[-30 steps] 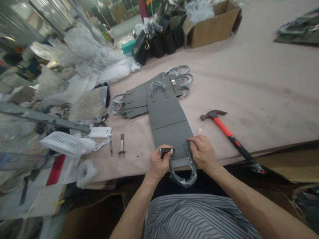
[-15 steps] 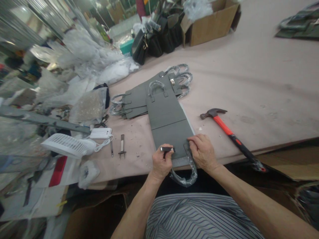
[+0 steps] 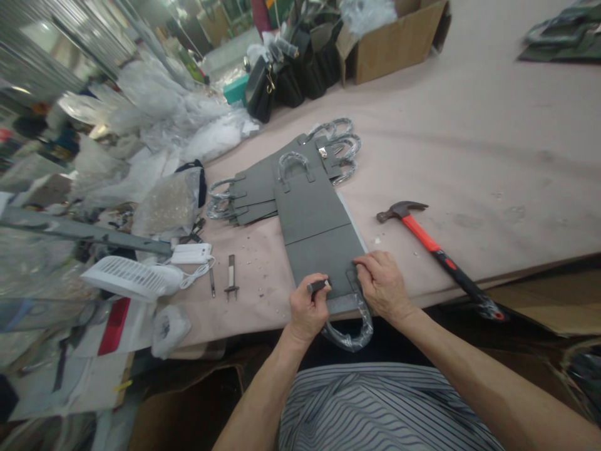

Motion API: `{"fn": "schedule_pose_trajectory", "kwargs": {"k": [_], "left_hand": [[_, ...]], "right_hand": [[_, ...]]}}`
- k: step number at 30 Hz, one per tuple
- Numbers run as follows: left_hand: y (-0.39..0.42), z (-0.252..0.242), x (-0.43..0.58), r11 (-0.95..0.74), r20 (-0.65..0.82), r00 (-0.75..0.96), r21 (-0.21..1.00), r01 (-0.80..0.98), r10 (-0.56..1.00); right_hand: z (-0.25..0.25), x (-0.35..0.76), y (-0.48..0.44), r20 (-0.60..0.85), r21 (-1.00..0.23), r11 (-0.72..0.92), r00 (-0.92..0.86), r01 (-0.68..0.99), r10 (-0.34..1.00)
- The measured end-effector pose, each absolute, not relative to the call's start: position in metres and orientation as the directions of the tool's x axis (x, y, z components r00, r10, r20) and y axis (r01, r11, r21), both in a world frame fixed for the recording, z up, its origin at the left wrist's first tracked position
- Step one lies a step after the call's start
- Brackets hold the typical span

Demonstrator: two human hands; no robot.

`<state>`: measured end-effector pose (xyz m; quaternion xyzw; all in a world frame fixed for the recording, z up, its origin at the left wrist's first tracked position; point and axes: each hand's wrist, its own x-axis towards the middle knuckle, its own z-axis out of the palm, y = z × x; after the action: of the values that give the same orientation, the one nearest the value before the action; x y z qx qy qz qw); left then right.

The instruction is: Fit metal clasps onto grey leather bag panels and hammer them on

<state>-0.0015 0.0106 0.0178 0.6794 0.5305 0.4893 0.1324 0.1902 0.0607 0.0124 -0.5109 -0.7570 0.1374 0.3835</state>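
A long grey bag panel [image 3: 317,216], folded or seamed across its middle, lies lengthwise before me. Its near handle [image 3: 353,343], wrapped in clear plastic, hangs over the table's front edge. My left hand [image 3: 307,307] is closed around a short dark rod-like tool [image 3: 317,286], tilted over the near left handle tab. What the tool's tip touches is hidden by the fingers. My right hand [image 3: 382,285] pinches the panel's right edge beside the near right handle tab [image 3: 352,280]. To the right lies a claw hammer [image 3: 422,235] with a red and black grip.
More grey bag panels [image 3: 256,188] with wrapped handles lie beyond. Left are a metal pronged tool [image 3: 231,279], a thin pen-like tool [image 3: 212,282] and a white fan [image 3: 124,275]. Black bags [image 3: 286,84] and a cardboard box [image 3: 399,53] stand at the back.
My left hand and its tool have shifted very slightly to the right, and the tool's top end tilts a little lower. My right hand stays on the panel's edge.
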Motion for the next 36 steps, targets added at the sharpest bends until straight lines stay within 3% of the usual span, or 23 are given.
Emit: {"fn": "schedule_pose_trajectory", "kwargs": {"k": [4, 26, 31, 36], "left_hand": [[0.010, 0.015, -0.002, -0.448, 0.545, 0.003, 0.686, 0.574, 0.839], [0.017, 0.026, 0.001, -0.360, 0.453, -0.022, 0.736, 0.574, 0.891], [0.016, 0.024, 0.000, -0.358, 0.461, -0.043, 0.740, 0.570, 0.886], [0.016, 0.023, 0.000, -0.347, 0.455, -0.049, 0.738, 0.578, 0.889]], "right_hand": [[0.012, 0.190, 0.060, 0.431, -0.605, 0.436, -0.187, 0.666, 0.883], [0.023, 0.212, 0.061, 0.396, -0.649, 0.446, -0.227, 0.617, 0.890], [0.038, 0.265, 0.067, 0.409, -0.420, 0.321, -0.138, 0.849, 0.902], [0.040, 0.308, 0.072, 0.174, -0.159, 0.094, -0.066, 0.983, 0.983]]}}
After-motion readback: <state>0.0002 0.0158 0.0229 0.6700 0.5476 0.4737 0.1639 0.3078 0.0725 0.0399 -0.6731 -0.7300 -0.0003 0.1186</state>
